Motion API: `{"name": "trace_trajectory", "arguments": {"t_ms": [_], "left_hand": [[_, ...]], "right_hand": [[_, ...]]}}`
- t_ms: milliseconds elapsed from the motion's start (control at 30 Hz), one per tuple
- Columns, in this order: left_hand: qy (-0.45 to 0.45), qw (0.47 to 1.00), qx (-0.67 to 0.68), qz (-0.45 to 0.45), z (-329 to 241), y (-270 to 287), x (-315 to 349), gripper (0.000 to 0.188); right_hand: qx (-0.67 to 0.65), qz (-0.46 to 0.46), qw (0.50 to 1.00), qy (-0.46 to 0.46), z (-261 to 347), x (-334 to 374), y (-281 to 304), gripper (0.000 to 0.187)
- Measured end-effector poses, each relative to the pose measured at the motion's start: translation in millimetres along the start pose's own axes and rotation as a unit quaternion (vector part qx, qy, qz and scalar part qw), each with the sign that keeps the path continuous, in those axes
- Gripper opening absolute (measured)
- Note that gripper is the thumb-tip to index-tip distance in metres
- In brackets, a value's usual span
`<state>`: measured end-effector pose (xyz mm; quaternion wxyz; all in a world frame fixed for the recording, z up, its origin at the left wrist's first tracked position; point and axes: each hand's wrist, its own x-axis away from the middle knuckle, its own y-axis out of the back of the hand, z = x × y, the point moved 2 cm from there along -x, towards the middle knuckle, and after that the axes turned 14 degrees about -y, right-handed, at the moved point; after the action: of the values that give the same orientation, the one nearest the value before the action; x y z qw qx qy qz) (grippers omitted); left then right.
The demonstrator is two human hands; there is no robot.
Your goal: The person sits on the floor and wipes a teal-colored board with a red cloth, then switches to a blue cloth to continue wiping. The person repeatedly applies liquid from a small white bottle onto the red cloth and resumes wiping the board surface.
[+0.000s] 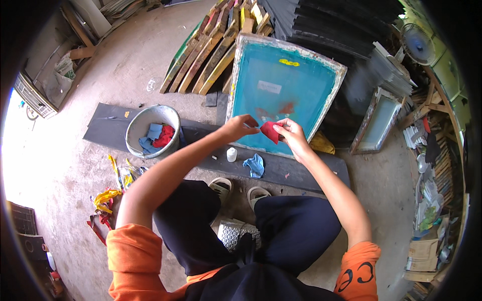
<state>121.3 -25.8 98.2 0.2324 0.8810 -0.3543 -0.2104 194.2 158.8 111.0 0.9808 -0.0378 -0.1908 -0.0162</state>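
My right hand [292, 136] grips a small folded red cloth [271, 132] between thumb and fingers, raised in front of the lower part of a screen-printing frame [306, 85]. Just left of the cloth, my left hand [240, 127] has its fingers apart and holds nothing. The frame leans back, with teal mesh, a pale worn border and a reddish-brown smear [287, 108] low on the mesh. A small white bottle [231, 154] stands below my left hand on a dark board [208, 161]. Beside the bottle lies a crumpled blue cloth [255, 165].
To the left, a grey bucket [132, 134] holds blue and red rags. Coloured strips [104, 200] litter the floor near my left elbow. Behind the frame are stacked wooden frames [201, 55] and dark sheets [336, 25]. A smaller frame [375, 120] leans at the right.
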Motion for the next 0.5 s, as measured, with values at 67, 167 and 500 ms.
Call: {"name": "trace_trajectory", "arguments": {"t_ms": [67, 167, 500], "left_hand": [[0.015, 0.998, -0.02, 0.056, 24, 9, 9, 0.035], [-0.003, 0.992, -0.079, 0.095, 77, 3, 38, 0.039], [0.008, 0.995, 0.035, -0.088, 158, -97, 86, 0.062]], "right_hand": [[0.029, -0.015, 0.999, -0.019, -17, -10, 9, 0.012], [0.024, -0.02, 0.997, -0.07, -55, -29, 15, 0.013], [-0.198, 0.016, 0.954, -0.223, -174, -97, -8, 0.018]]}}
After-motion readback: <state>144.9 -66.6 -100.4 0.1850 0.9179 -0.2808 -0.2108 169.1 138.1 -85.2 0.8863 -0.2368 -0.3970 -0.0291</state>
